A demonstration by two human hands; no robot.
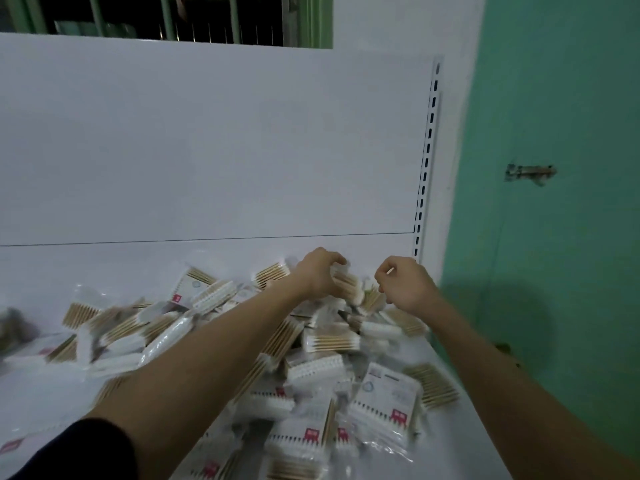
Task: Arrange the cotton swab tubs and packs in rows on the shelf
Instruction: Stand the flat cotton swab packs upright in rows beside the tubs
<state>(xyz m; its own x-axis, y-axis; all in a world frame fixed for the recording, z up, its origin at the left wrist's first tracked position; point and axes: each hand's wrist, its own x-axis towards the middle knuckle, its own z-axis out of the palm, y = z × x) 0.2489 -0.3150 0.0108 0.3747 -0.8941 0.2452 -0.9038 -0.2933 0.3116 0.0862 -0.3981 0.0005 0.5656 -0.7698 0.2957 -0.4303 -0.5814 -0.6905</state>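
A loose heap of clear cotton swab packs (322, 344) with wooden sticks, white tips and red labels covers the white shelf (450, 441). My left hand (317, 270) reaches to the back of the heap and curls around one cotton swab pack (348, 284) near the back panel. My right hand (403, 282) hovers just right of it, fingers curled with nothing visible in them. No tubs are in sight. One labelled pack (384, 400) lies flat at the front right.
The white back panel (214, 150) rises behind the shelf, with a slotted upright (427, 157) at its right end. A green wall (554, 133) with a metal latch (530, 173) stands to the right. More packs (114, 327) spread to the left.
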